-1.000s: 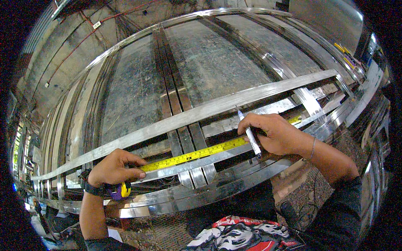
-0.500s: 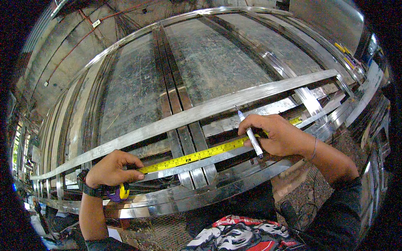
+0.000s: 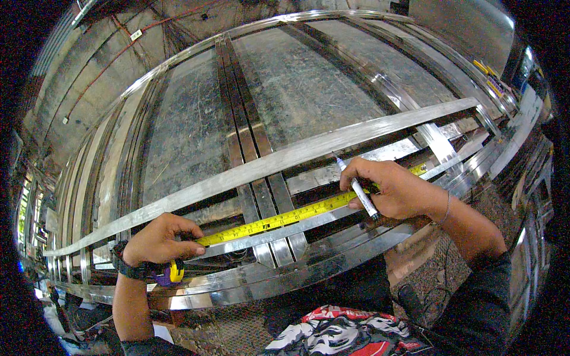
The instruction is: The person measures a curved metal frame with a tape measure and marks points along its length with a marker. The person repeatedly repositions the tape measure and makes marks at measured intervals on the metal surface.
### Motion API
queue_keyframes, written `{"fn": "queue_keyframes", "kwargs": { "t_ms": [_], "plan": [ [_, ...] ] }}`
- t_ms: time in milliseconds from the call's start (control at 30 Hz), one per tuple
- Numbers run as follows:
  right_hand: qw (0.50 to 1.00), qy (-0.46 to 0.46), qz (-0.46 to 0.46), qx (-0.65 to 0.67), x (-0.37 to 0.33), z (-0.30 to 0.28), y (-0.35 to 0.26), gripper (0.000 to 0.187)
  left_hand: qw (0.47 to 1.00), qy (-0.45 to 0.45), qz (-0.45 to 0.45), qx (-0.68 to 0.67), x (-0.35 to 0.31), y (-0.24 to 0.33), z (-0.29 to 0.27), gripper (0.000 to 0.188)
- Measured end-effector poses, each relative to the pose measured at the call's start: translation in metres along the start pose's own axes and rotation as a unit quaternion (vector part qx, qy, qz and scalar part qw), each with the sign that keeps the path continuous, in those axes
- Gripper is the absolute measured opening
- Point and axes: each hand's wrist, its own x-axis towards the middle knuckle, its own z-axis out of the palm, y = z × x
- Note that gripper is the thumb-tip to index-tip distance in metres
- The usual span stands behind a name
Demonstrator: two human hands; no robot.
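Note:
A yellow tape measure (image 3: 270, 224) is stretched along a thin shiny metal bar (image 3: 323, 215), its marked face up. My left hand (image 3: 159, 238) pinches the tape and the bar's edge between thumb and fingers at the left. The purple and yellow tape case (image 3: 172, 273) shows just below that hand, partly hidden. In my right hand (image 3: 383, 188) is a white marker (image 3: 363, 197), slanted, its fine tip pointing away from me toward a wide flat metal bar (image 3: 267, 164). The right thumb and fingers also lie over the tape, which continues past them to the right.
Several polished metal tubes (image 3: 261, 199) run crosswise under the bars. Beyond lies a large framed metal panel (image 3: 309, 77). A curved-looking shiny rail (image 3: 231, 289) borders the near side. Yellow-handled tools (image 3: 488, 72) lie at the far right; mesh flooring (image 3: 237, 323) shows below.
My right hand and the marker have shifted very slightly, the marker's back end moving a little to the right. My left hand, the tape and the bars look unchanged.

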Motion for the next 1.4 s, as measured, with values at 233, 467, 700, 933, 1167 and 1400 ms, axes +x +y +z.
{"fn": "queue_keyframes", "kwargs": {
  "t_ms": [233, 467, 700, 933, 1167, 1400],
  "plan": [
    [1.000, -0.006, -0.018, -0.011, -0.001, -0.005, -0.008, 0.037, 0.999, 0.005, -0.023, 0.024, 0.001, 0.007, 0.000, 0.028],
    [0.999, -0.013, -0.032, -0.020, -0.002, -0.007, -0.004, 0.042, 0.998, 0.012, -0.059, 0.022, 0.001, 0.010, 0.002, 0.027],
    [0.998, 0.001, -0.057, 0.005, -0.002, -0.006, 0.000, 0.043, 0.997, 0.027, -0.069, 0.014, 0.001, 0.014, 0.003, 0.026],
    [1.000, 0.012, -0.021, -0.016, -0.001, -0.002, 0.001, 0.037, 0.996, 0.050, -0.080, 0.007, -0.002, 0.015, 0.007, 0.027],
    [0.999, 0.011, -0.020, -0.033, -0.001, -0.003, 0.000, 0.039, 0.996, 0.039, -0.078, 0.007, -0.001, 0.018, 0.007, 0.023],
    [0.998, 0.021, -0.034, -0.038, -0.002, -0.003, -0.003, 0.041, 0.996, 0.050, -0.077, -0.001, -0.002, 0.015, 0.008, 0.025]
  ]
}}
